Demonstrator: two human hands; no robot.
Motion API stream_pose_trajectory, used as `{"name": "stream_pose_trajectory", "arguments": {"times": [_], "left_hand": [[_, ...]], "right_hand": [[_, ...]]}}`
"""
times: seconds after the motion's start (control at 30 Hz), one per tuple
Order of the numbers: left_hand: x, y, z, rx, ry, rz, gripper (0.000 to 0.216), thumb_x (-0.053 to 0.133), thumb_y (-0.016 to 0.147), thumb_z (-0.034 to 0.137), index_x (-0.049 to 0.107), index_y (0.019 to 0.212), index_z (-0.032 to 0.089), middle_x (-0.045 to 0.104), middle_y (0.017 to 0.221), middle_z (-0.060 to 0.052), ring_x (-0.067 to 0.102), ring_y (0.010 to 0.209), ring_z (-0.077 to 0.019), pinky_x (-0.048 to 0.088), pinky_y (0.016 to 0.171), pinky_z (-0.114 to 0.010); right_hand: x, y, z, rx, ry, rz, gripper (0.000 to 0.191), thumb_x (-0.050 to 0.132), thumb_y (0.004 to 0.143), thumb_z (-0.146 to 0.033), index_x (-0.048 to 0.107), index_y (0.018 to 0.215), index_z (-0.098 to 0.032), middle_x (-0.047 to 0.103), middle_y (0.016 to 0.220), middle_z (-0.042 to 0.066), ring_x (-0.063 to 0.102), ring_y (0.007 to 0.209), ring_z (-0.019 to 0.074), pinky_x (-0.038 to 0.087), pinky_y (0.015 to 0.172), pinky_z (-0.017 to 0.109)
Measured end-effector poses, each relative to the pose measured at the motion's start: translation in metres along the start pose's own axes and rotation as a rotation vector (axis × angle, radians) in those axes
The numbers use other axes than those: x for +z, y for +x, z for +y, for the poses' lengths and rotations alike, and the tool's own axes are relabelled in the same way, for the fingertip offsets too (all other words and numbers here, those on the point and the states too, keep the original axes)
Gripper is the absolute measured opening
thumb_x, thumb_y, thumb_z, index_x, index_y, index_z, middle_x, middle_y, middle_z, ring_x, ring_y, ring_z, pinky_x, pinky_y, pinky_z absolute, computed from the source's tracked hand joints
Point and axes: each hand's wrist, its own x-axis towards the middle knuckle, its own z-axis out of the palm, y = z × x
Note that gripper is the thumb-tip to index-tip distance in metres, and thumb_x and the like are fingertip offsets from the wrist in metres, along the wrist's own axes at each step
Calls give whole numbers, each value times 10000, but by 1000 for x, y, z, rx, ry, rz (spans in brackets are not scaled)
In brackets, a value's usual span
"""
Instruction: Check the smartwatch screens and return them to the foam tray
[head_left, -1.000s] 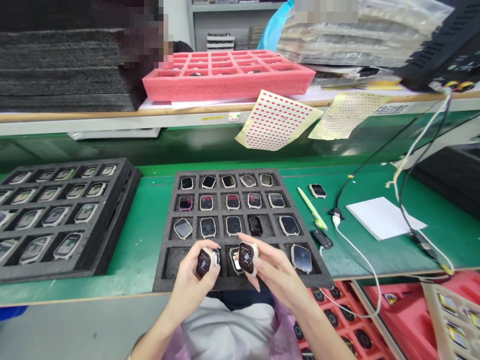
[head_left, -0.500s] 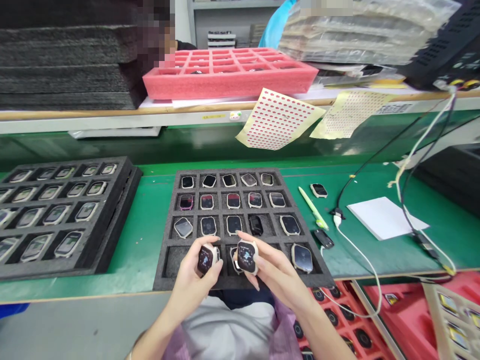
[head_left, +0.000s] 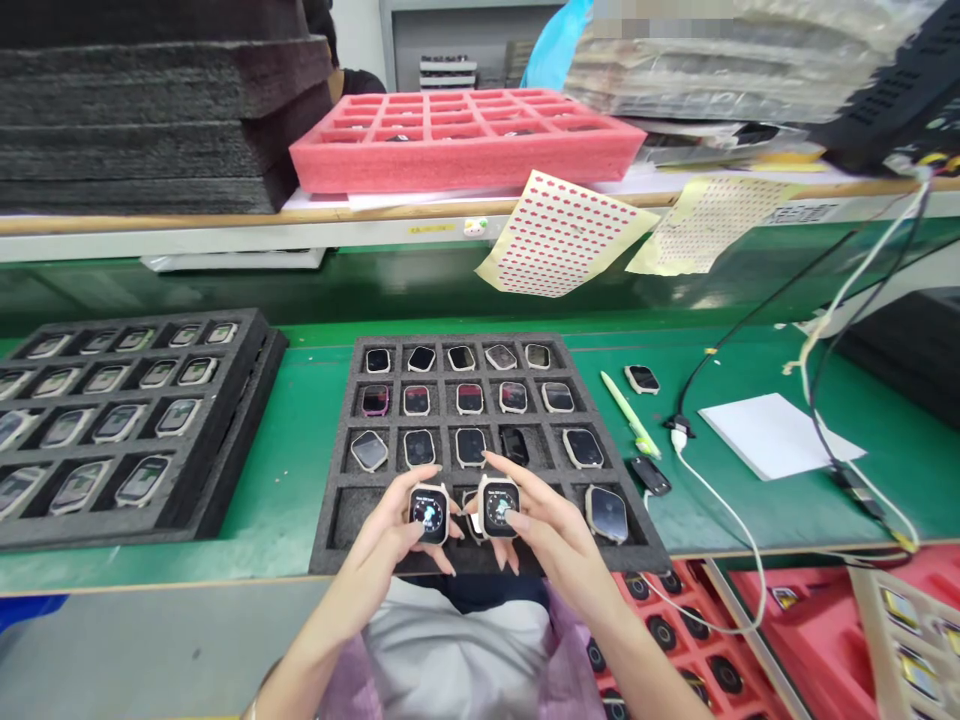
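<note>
My left hand [head_left: 394, 535] grips a smartwatch body [head_left: 430, 508] by its edges, its lit screen turned up toward me and the thumb on the glass. In my right hand [head_left: 551, 520] is a second smartwatch body [head_left: 498, 500], also lit, with the thumb at its lower face. Both are held side by side above the front row of a dark grey foam tray [head_left: 341, 400]. More strapless watches lie in the tray's compartments, among them a purple-rimmed watch [head_left: 375, 400] and a black watch [head_left: 514, 446]. Another watch, partly hidden, lies in the tray behind my hands.
Left stands another foam tray [head_left: 247, 400] of watches. To the right lie a green pen [head_left: 628, 412], a single watch [head_left: 642, 379], a black charger piece [head_left: 649, 476], cables and white paper [head_left: 776, 435]. A pink foam tray [head_left: 465, 165] sits on the shelf; a person is behind it.
My left hand has turned its watch to face me, and its screen is brighter. The right watch has been straightened upright. The view has shifted slightly.
</note>
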Motion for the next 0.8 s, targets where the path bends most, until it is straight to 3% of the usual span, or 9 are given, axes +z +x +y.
{"name": "stream_pose_trajectory", "arguments": {"times": [0.4, 0.57, 0.73, 0.8], "left_hand": [[-3, 2, -4, 16, 11, -11, 327, 460, 901, 225, 450, 1226, 191, 573, 1061, -111, 588, 972, -263, 543, 678, -325], [-2, 2, -5, 22, 8, -9, 310, 478, 901, 226, 466, 1209, 189, 581, 1048, -109, 595, 960, -252, 539, 679, -309], [-4, 1, -6, 40, 2, -16, 336, 489, 884, 202, 458, 1219, 198, 582, 1078, -114, 591, 952, -250, 543, 677, -321], [-7, 1, -7, 46, -16, -55, 359, 488, 865, 165, 453, 1220, 204, 584, 1088, -115, 586, 939, -243, 544, 669, -322]], "right_hand": [[4, -2, 0, -27, -84, 85, 450, 574, 908, -306, 480, 1333, -196, 689, 910, 75, 558, 533, 112, 466, 477, 221], [11, -4, -3, -57, -156, 117, 422, 573, 914, -279, 484, 1323, -221, 667, 828, 31, 537, 509, 89, 468, 475, 197], [8, -8, -6, -63, -224, -26, 682, 647, 835, -157, 321, 1420, -282, 626, 1096, 53, 628, 845, 158, 543, 745, 267], [1, -12, -9, -36, -307, -63, 737, 636, 830, -145, 257, 1441, -305, 617, 1091, 50, 631, 814, 164, 559, 665, 264]]}}
